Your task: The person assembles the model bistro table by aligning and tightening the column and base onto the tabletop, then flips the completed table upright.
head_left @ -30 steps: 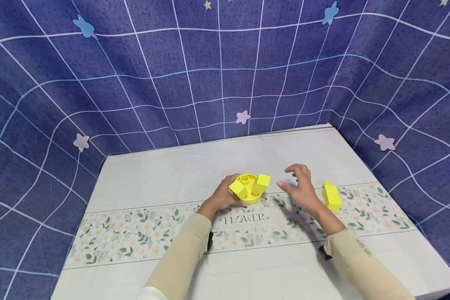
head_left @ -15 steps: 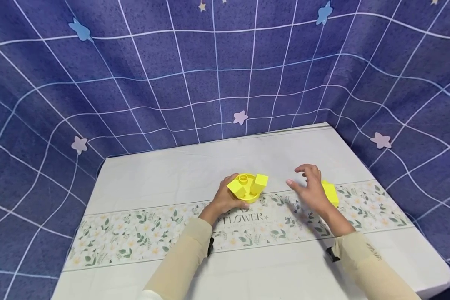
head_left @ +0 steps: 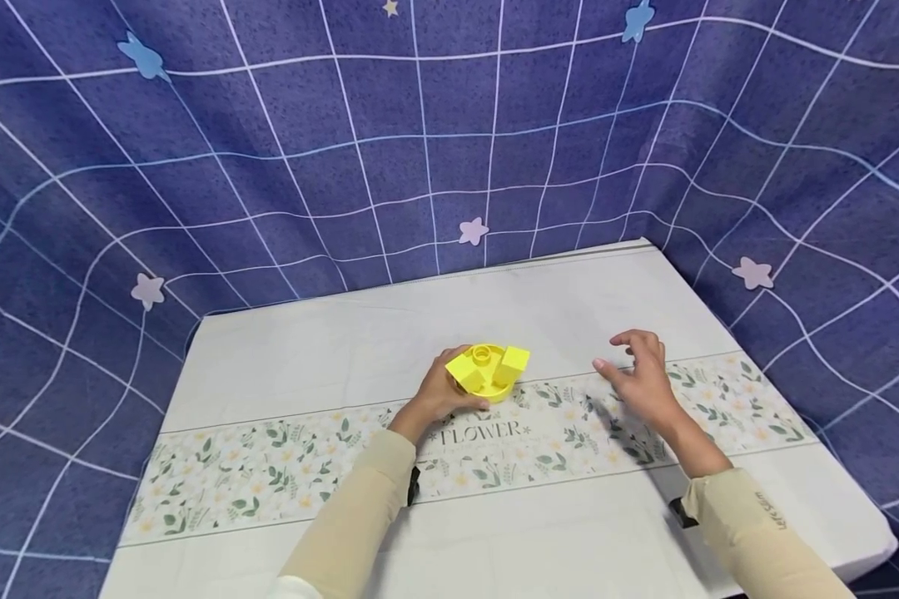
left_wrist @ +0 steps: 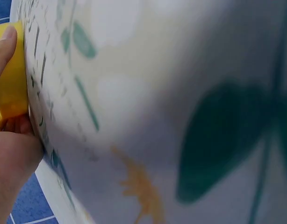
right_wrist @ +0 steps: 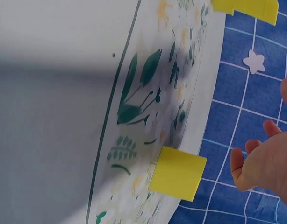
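In the head view my left hand [head_left: 438, 389] grips the left side of a round yellow dish [head_left: 499, 394] near the middle of the table. Inside the dish stand a leaning yellow block [head_left: 464, 372], a second yellow block [head_left: 513, 364] and a short yellow ring [head_left: 481, 354]. My left thumb and fingers also show around the dish wall [left_wrist: 13, 77] in the left wrist view. Off to the right, my right hand [head_left: 643, 379] is held above the cloth, thumb and fingers apart around nothing. A loose yellow block [right_wrist: 178, 173] on the cloth shows in the right wrist view; my right hand hides it in the head view.
A white tablecloth [head_left: 330, 349] with a printed flower band [head_left: 270, 474] covers the table. Blue curtains with white grid lines [head_left: 389, 166] hang right behind the far edge and along both sides. A dark wristband [head_left: 682, 512] sits at my right cuff.
My right hand has moved to the right, away from the dish, and now covers the loose yellow block that showed beside it. My left hand keeps its hold on the dish.
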A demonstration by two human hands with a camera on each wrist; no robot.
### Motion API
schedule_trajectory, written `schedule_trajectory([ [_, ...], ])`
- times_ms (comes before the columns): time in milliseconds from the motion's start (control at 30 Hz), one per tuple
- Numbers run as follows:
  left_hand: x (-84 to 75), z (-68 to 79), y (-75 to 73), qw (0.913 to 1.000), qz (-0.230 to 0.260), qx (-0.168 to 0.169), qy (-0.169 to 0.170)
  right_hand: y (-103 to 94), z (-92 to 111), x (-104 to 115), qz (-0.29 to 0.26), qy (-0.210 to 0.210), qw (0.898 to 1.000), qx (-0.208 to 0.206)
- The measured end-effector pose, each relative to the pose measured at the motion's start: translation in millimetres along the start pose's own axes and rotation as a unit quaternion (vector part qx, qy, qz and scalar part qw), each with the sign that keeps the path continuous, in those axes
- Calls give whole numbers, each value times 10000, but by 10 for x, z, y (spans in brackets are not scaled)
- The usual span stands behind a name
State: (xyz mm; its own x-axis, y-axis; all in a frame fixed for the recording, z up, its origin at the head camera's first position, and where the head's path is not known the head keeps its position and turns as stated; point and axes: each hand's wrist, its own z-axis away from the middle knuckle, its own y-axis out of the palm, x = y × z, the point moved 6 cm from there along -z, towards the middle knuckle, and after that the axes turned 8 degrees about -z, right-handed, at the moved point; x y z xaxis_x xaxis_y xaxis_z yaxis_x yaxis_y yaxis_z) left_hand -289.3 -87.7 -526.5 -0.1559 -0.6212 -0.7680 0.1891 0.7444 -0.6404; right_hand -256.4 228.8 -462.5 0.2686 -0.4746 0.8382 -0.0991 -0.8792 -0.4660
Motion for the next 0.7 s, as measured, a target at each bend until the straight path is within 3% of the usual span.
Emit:
schedule_trajectory([
  [333,22,-20,-59,9978,225,599,-142,-99,50,-89,362,196,9991,-111],
  [533,-21,24,-29,9972,571,416,-231,-244,91,-128,936,347,9943,-384],
  [700,2,38,-7,9964,771,191,-286,-356,137,-216,1465,819,9843,-551],
])
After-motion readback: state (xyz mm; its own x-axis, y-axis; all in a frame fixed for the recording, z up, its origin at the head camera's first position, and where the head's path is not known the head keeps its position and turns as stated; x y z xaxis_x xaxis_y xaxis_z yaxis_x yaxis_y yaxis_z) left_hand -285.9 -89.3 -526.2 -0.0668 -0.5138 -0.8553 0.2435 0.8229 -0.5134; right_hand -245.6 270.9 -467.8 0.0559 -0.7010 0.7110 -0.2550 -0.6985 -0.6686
